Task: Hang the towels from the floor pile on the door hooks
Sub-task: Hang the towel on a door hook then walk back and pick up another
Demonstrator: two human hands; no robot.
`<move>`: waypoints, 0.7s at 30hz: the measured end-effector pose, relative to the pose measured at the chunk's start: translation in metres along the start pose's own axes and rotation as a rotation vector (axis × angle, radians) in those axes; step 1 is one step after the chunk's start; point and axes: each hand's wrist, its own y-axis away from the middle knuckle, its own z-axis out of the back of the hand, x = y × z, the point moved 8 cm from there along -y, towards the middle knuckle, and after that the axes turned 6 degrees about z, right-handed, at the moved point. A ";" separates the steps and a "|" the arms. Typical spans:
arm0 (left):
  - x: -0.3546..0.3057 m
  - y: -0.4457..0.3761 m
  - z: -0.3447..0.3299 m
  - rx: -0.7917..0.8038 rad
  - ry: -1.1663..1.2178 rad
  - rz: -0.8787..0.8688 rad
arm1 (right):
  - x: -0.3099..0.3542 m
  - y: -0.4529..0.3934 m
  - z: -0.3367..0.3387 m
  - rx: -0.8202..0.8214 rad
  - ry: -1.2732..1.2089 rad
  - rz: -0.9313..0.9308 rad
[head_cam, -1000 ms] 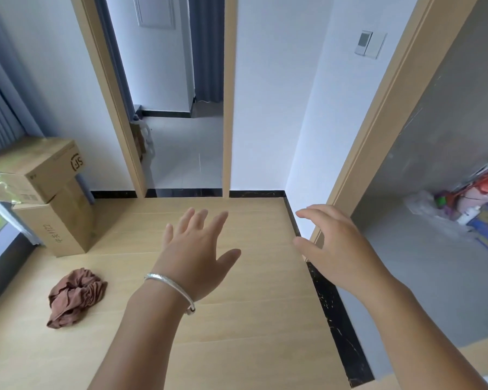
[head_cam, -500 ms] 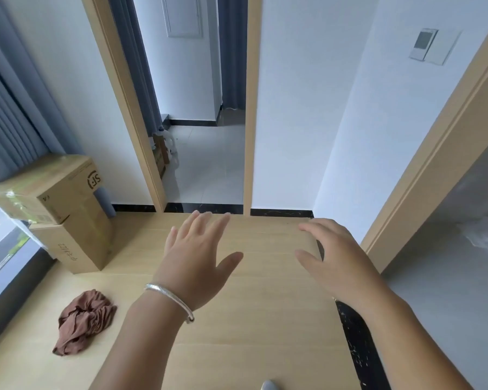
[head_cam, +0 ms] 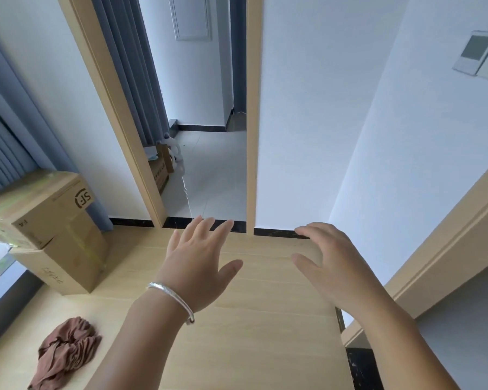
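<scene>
Left hand and right hand held out over the floor, fingers spread wide, holding nothing. Towel crumpled near floor's left edge.

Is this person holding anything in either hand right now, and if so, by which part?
Nothing is held. The left hand and right hand are both open and empty; the brown towel lies crumpled on the floor.
</scene>
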 end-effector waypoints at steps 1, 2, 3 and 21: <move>-0.002 -0.011 -0.002 0.005 -0.003 -0.002 | -0.003 -0.010 0.000 0.002 0.001 0.005; -0.003 -0.025 -0.004 0.013 -0.006 -0.007 | -0.008 -0.022 -0.001 0.003 -0.002 0.004; -0.005 -0.038 -0.007 0.023 -0.015 -0.010 | -0.013 -0.033 -0.002 0.004 -0.007 0.000; 0.112 -0.330 -0.004 -0.003 0.076 0.122 | -0.011 -0.357 -0.070 0.149 0.074 0.167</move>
